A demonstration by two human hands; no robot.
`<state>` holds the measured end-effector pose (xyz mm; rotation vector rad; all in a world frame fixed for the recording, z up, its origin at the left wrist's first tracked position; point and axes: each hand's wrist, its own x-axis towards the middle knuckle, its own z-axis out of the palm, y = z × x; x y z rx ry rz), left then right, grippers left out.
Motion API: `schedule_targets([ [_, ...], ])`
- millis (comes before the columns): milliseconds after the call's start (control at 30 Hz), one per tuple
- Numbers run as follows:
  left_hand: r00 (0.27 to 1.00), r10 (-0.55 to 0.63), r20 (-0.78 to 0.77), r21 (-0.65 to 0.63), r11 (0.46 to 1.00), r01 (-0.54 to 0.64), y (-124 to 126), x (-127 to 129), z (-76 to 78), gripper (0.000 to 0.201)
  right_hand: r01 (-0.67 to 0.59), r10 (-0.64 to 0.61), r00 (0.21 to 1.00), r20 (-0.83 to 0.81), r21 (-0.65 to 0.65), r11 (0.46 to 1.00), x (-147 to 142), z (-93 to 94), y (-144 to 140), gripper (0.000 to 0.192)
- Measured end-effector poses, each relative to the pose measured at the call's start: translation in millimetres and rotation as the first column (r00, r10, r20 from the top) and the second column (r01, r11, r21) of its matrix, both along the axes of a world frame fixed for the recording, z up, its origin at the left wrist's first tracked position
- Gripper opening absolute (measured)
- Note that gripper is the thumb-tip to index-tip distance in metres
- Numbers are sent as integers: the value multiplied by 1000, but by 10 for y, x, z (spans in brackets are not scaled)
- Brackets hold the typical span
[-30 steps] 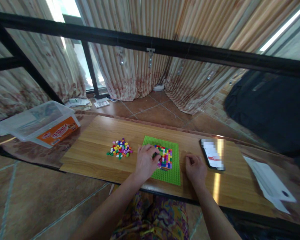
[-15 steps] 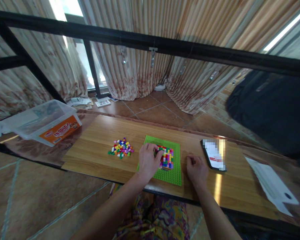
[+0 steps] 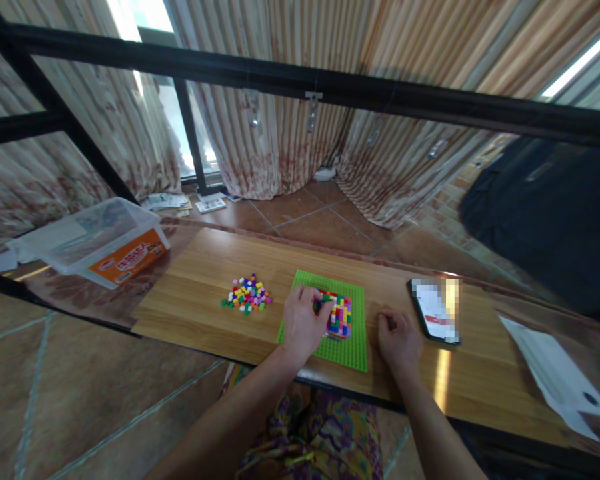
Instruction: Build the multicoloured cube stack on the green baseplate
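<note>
My left hand (image 3: 304, 321) reaches over the left part of a low block of multicoloured toy bricks (image 3: 341, 313). Its thumb and forefinger are pinched around a small dark green brick (image 3: 325, 298), partly hidden by the fingers. The block sits on a bright green studded baseplate (image 3: 353, 357), and my left hand covers part of both. Right of the baseplate, my right hand (image 3: 401, 340) rests on the wooden tabletop with its fingers curled in, and nothing shows in it. A loose pile of small coloured bricks (image 3: 249, 295) lies left of the baseplate.
A phone (image 3: 434, 312) with its screen lit lies beyond my right hand. White paper (image 3: 555, 373) is at the right end of the table (image 3: 180, 287). At the far left stands a clear plastic box (image 3: 100, 233) with an orange label. A black metal bar (image 3: 280, 77) crosses above.
The whole view has shifted slightly, moving everything a little to the right. My left hand stays pinched at the brick block with little movement, and my right hand keeps its place beside the baseplate.
</note>
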<state>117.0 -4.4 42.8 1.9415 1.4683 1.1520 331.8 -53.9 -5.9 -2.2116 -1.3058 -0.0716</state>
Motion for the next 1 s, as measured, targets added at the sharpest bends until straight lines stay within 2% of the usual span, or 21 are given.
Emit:
schedule_targets([
  [433,996,9,87,-50,999,-4,9,16,-25,13,-20,21,1000,-20,34,999,-9,11,-7,35],
  [667,988,20,154,-84,996,-7,0,-3,-9,13,-3,3,1000,-6,-14,1000,0,9,-1,36],
  [833,989,-18,149,-53,998,26,-64,-214,-18,15,-10,10,1000,-24,-13,1000,-17,35,-4,36],
  [1000,993,31,112,-8,999,-31,-107,-632,-91,13,4,-5,1000,-15,-29,1000,-25,57,-11,35],
])
